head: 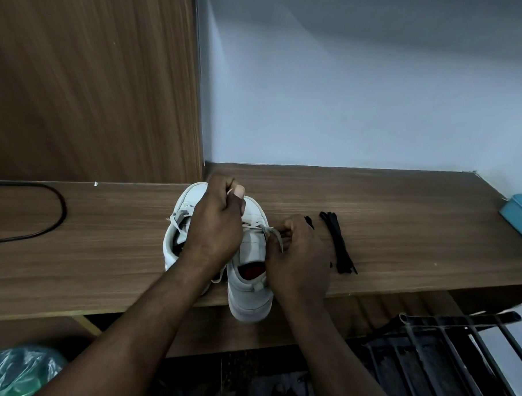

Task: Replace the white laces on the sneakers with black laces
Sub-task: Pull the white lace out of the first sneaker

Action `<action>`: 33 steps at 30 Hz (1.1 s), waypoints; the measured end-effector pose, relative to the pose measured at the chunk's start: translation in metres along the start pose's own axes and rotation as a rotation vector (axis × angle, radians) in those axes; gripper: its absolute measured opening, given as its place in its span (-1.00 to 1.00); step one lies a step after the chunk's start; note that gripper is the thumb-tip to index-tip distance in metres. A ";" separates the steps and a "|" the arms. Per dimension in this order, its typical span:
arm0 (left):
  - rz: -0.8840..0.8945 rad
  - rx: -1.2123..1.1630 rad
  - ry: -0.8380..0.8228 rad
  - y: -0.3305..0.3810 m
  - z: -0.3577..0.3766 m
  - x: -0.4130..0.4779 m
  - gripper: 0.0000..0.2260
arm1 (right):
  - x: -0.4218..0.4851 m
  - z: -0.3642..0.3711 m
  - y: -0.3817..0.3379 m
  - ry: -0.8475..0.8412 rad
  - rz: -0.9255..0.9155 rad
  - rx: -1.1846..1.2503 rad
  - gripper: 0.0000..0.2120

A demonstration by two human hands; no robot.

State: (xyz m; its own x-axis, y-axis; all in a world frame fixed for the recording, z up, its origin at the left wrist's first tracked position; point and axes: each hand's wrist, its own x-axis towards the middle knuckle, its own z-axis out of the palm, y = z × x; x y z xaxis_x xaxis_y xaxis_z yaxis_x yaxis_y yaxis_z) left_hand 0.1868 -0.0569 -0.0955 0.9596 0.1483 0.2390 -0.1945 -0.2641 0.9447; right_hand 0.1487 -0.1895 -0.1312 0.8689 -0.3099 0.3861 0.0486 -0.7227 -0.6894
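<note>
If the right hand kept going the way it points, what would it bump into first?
Most likely the nearer sneaker. The right hand, pinching its white lace, points up-left at it, with the left hand just beyond. Depth is unclear.

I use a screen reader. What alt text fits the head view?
Two bare hands work on white sneakers on a wooden shelf: the left hand pinches a white lace above them, the right hand grips another strand beside them. Black laces lie to the right.
</note>
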 end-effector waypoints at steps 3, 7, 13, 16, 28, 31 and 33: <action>0.088 0.062 0.036 0.004 -0.005 -0.004 -0.88 | 0.000 0.000 0.001 0.009 -0.003 0.001 -0.89; 0.243 0.277 0.038 0.009 -0.016 0.001 -0.92 | 0.001 -0.001 0.002 0.021 -0.004 -0.006 -0.86; 0.280 0.668 -0.173 -0.004 -0.020 0.002 -0.82 | 0.002 -0.006 0.001 0.027 -0.015 -0.013 -0.83; 0.240 0.893 -0.196 -0.004 -0.025 0.001 -0.73 | 0.004 -0.009 0.001 0.040 -0.023 -0.010 -0.79; 0.320 1.018 -0.104 0.000 -0.005 -0.021 -0.72 | 0.006 -0.005 0.001 0.087 -0.029 -0.048 -0.84; 0.278 1.026 -0.081 0.000 -0.003 -0.019 -0.75 | 0.011 -0.007 0.004 0.018 -0.129 -0.030 -0.86; 0.264 1.045 -0.065 -0.002 -0.002 -0.021 -0.77 | 0.012 -0.006 0.005 -0.076 -0.162 -0.013 -0.79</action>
State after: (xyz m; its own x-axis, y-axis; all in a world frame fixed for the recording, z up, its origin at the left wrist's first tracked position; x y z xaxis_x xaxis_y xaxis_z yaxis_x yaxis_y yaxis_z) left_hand 0.1668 -0.0573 -0.1017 0.9278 -0.0751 0.3654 -0.1564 -0.9676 0.1983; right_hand 0.1566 -0.2012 -0.1260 0.8850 -0.1418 0.4435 0.1847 -0.7674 -0.6140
